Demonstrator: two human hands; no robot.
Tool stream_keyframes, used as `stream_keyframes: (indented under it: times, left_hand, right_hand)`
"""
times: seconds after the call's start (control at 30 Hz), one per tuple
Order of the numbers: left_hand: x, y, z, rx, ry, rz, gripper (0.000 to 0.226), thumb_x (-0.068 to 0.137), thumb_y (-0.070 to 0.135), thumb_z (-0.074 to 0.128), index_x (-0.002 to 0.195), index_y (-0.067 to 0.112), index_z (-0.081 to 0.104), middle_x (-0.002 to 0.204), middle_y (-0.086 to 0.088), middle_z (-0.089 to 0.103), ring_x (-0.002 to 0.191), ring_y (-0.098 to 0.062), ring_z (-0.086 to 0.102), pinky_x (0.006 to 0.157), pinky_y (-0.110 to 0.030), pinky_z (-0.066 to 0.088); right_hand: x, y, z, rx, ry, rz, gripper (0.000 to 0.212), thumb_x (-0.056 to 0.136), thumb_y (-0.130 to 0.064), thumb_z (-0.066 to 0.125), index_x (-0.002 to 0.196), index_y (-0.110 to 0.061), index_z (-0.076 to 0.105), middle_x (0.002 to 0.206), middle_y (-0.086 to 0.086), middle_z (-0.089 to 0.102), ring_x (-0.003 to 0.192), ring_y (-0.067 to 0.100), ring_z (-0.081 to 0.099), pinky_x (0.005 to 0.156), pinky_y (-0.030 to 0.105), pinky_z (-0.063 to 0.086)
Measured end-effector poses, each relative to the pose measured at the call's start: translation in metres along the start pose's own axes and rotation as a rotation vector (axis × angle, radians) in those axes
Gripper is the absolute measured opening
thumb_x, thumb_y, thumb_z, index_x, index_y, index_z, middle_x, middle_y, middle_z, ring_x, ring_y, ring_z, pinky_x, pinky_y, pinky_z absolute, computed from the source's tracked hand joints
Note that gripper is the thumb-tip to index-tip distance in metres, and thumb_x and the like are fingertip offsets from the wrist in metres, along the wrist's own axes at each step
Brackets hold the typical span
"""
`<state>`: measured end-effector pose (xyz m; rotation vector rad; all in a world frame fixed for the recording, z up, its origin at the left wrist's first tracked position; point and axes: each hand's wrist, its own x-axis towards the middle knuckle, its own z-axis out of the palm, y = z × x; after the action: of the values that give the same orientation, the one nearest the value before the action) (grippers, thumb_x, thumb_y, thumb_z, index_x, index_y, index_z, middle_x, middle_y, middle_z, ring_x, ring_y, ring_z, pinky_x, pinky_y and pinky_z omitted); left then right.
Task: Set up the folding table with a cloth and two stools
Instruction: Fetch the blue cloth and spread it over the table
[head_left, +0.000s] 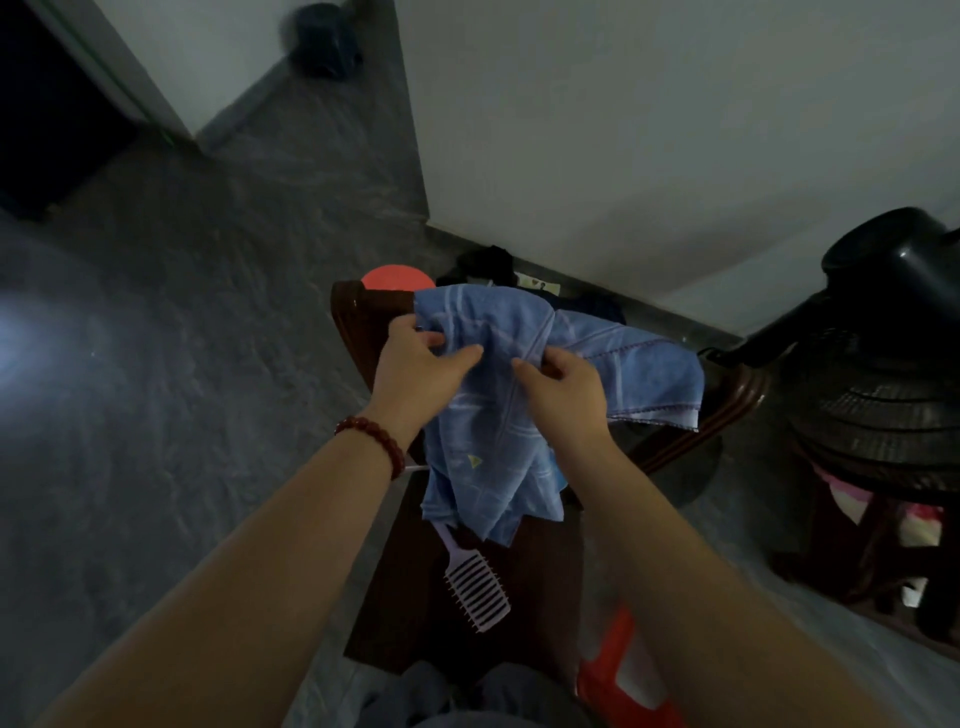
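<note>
Two bare arms are reaching forward and down from the head cam, both hands meeting over the dark wooden table (358, 322). The left hand (415, 364), red bead bracelet (376, 441) on the wrist, is pinching a fold of the blue cloth (519, 415); the right hand (563, 387) is gripping it just beside. The cloth is hanging bunched above the tabletop, over a lilac comb (475, 582).

One blue cloth (524, 395), two hands (423, 364) (563, 387), one lilac comb (475, 584), one dark table (467, 613), one bead bracelet (376, 441), one fan (878, 374)
</note>
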<state>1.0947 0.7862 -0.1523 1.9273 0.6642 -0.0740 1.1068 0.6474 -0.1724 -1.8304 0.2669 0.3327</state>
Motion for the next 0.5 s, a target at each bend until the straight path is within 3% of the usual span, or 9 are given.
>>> stream_keyframes:
  times: [0.1,0.17,0.33,0.5]
  left_hand:
    - [-0.002,-0.004,0.001,-0.024,-0.068,0.044,0.021,0.082,0.024,0.069,0.099,0.013,0.066,0.093,-0.006,0.069,0.090,-0.020,0.065,0.080,-0.033,0.052]
    - [-0.005,-0.002,0.003,-0.079,-0.071,0.045,0.015,0.085,0.021,0.066,0.095,0.011,0.069,0.092,-0.013,0.070,0.090,-0.024,0.066,0.083,-0.038,0.054]
    - [-0.011,0.001,0.007,-0.069,-0.064,0.091,0.008,0.086,0.027,0.065,0.090,0.020,0.063,0.088,0.001,0.068,0.086,-0.012,0.064,0.078,-0.027,0.051]
    - [-0.021,0.004,0.014,-0.197,-0.075,0.092,0.021,0.089,0.023,0.060,0.109,0.018,0.055,0.100,0.003,0.063,0.093,-0.008,0.061,0.079,-0.022,0.049]
  right_hand:
    - [0.001,-0.003,-0.003,0.000,-0.018,-0.002,0.028,0.091,-0.018,0.059,0.086,0.010,0.060,0.067,0.010,0.052,0.060,0.013,0.048,0.052,0.019,0.038]
    - [0.001,-0.007,-0.005,0.005,-0.023,-0.004,0.028,0.092,-0.018,0.059,0.083,0.009,0.061,0.067,0.010,0.053,0.060,0.013,0.048,0.053,0.022,0.039]
    - [-0.006,-0.012,-0.009,-0.014,-0.015,-0.088,0.025,0.092,-0.018,0.058,0.070,-0.009,0.049,0.061,0.008,0.038,0.054,0.011,0.036,0.052,0.025,0.032]
    - [-0.018,-0.016,-0.011,0.102,-0.059,-0.021,0.022,0.095,-0.018,0.053,0.087,0.002,0.057,0.076,0.019,0.054,0.071,0.018,0.052,0.069,0.036,0.046]
